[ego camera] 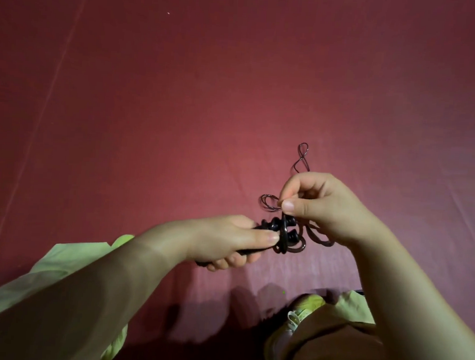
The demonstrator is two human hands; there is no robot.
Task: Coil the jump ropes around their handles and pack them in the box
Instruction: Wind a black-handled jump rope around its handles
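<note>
1. Far left and everywhere behind, it's just a dark red cloth surface (180, 94) with a few creases running through it. It fills pretty much the whole background.

2. Down at the near left there's a light green sleeve (70, 256) pushed back on the left forearm, which comes in from the bottom-left corner.

3. The left hand (227, 240) sits a bit left of centre, held above the cloth. Its fingers and thumb are curled tight round the black handles (272, 230) of the jump rope. There look to be two handles held together side by side, with the knobby ends poking out to the right of the fist.

4. Just right of those ends, the thin dark rope (296, 245) loops around and hangs in a few loose curls between the two hands. One small loop sticks out to the left of the right thumb, and another twisted loop stands up past the far side of the right hand.

5. The right hand (320, 206) is slightly farther and higher than the left one, thumb and fingertips pinching the rope right above the handle ends.

6. Near right, under the right forearm, there's a light-coloured shoe (295, 320) and more green fabric.
</note>
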